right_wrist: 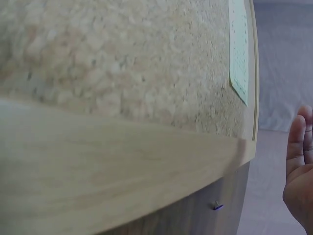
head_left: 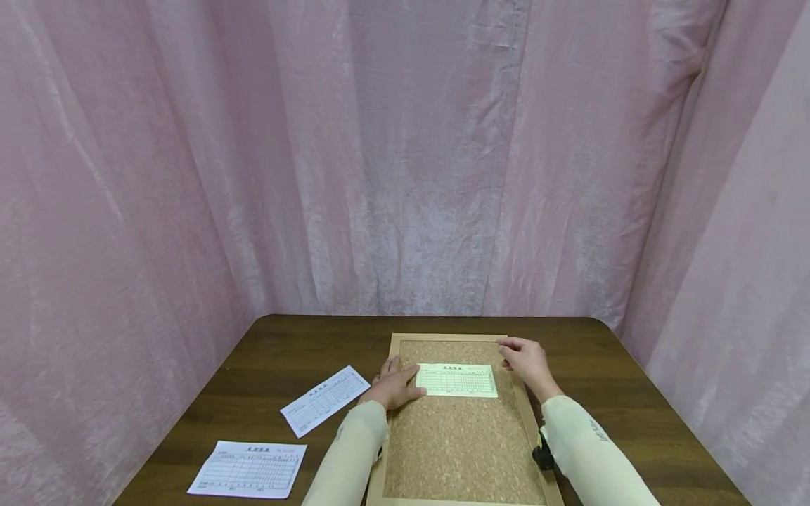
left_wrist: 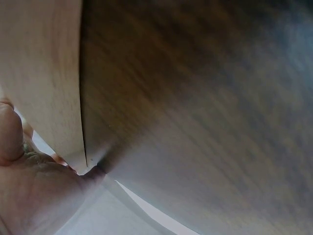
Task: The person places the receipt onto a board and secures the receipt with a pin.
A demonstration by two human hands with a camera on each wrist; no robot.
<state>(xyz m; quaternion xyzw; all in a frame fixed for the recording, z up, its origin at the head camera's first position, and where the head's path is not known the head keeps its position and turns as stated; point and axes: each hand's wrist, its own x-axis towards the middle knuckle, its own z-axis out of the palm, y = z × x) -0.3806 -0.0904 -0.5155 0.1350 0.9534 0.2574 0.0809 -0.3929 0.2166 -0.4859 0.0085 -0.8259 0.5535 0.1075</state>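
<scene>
A pale green printed form (head_left: 457,381) lies flat on the upper part of a wood-framed cork board (head_left: 465,450). My left hand (head_left: 394,385) rests at the form's left edge with fingers spread, thumb and a finger touching its left side. In the left wrist view the hand (left_wrist: 39,191) shows beside the wooden frame. Above the board's upper right frame, right of the form, hovers my right hand (head_left: 526,362); its fingers point left and nothing shows in them. In the right wrist view its fingers (right_wrist: 296,147) look fairly straight.
Left of the board, a white printed form (head_left: 325,400) lies at an angle on the dark wooden table (head_left: 253,358). A stack of similar forms (head_left: 248,469) sits nearer. A small blue pushpin (right_wrist: 217,205) lies beside the board's right frame. Pink curtains (head_left: 430,154) surround the table.
</scene>
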